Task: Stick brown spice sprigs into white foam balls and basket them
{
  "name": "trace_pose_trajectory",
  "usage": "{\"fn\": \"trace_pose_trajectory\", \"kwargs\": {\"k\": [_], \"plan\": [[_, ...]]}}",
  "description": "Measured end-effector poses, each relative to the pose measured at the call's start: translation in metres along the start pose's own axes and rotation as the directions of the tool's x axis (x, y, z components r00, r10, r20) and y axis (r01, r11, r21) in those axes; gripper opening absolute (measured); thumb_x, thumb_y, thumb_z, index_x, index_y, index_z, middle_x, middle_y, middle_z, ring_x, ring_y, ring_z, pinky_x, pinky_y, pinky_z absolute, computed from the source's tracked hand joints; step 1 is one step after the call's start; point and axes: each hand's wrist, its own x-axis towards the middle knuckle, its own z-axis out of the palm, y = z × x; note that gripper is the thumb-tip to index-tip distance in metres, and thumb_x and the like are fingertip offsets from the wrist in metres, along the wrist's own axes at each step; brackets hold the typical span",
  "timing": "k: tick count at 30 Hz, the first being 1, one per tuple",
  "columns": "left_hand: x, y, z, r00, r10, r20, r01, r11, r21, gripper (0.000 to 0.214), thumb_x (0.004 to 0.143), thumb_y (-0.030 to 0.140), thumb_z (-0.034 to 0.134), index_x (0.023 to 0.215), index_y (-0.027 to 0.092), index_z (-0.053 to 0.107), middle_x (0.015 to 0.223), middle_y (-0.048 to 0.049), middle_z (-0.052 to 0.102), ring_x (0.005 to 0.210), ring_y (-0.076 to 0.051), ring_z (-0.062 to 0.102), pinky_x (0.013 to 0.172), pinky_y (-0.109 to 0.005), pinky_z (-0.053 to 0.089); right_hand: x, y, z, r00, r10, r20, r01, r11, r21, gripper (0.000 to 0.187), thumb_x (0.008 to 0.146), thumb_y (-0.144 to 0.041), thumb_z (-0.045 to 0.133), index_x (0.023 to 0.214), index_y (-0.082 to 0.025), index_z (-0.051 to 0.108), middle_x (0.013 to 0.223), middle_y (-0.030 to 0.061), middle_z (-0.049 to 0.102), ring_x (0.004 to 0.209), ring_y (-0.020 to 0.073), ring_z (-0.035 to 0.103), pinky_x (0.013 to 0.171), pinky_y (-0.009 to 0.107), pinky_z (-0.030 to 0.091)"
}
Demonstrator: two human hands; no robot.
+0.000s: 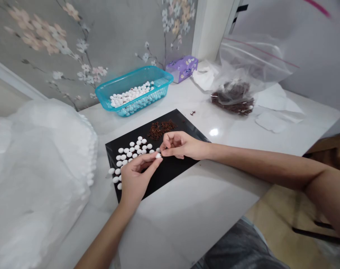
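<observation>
A black mat [170,168] lies on the white table. Several small white oval pieces [132,149] are scattered on its left half, and a heap of dark brown bits [161,129] sits at its far edge. My left hand [136,175] pinches one white piece [158,155] between thumb and forefinger above the mat. My right hand [178,145] is curled, its fingertips pinched together right against that same white piece; anything held between them is too small to make out.
A turquoise basket [108,93] holding more white pieces stands at the back. Beside it are a purple tissue box [182,68] and a clear plastic bag [237,93] with dark brown bits. A large white bag [37,172] fills the left side. White paper sheets [270,121] lie right.
</observation>
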Motion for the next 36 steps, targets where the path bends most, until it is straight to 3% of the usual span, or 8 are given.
{"fn": "trace_pose_trajectory", "kwargs": {"k": [11,25,32,36], "plan": [[-0.0024,0.0025,-0.0005,0.999,0.036,-0.006,-0.035,0.999,0.023,0.013,0.064,0.023,0.075,0.077,0.019,0.071,0.083,-0.0007,0.073,0.078,-0.015,0.068,0.078,-0.025,0.057,0.0011,0.0012,-0.0009,0.999,0.008,0.042,-0.008,1.000,-0.006,0.036,0.068,-0.028,0.074,0.065,-0.016,0.039,0.072,-0.0015,0.059,0.043,0.0006,0.040,0.031,0.012,0.028],[-0.0029,-0.0027,-0.0018,0.990,0.143,-0.001,-0.143,0.988,0.063,0.011,0.066,0.020,0.074,0.075,0.025,0.071,0.080,0.0056,0.072,0.075,-0.008,0.067,0.074,-0.012,0.056,-0.0004,-0.0020,-0.0006,0.997,0.024,0.076,-0.017,0.996,-0.090,0.029,0.070,-0.026,0.071,0.071,-0.016,0.043,0.071,-0.0060,0.051,0.041,-0.0007,0.038,0.028,0.012,0.032],[-0.0023,-0.0062,-0.0035,0.985,0.170,0.001,-0.170,0.982,0.084,0.011,0.065,0.020,0.074,0.075,0.024,0.071,0.080,0.0044,0.072,0.074,-0.009,0.067,0.073,-0.015,0.057,-0.0024,-0.0066,-0.0001,0.995,0.074,0.071,-0.057,0.976,-0.209,0.021,0.074,-0.023,0.067,0.076,-0.016,0.048,0.062,-0.0091,0.044,0.037,-0.0013,0.033,0.027,0.010,0.028],[-0.0012,-0.0062,-0.0010,0.994,0.113,-0.004,-0.112,0.990,0.085,0.011,0.065,0.023,0.074,0.076,0.022,0.071,0.080,0.0018,0.072,0.074,-0.011,0.067,0.072,-0.018,0.057,-0.0031,-0.0074,0.0020,0.997,0.056,0.054,-0.041,0.970,-0.241,0.019,0.075,-0.021,0.064,0.075,-0.016,0.046,0.060,-0.0092,0.043,0.036,-0.0013,0.034,0.028,0.010,0.027]]}}
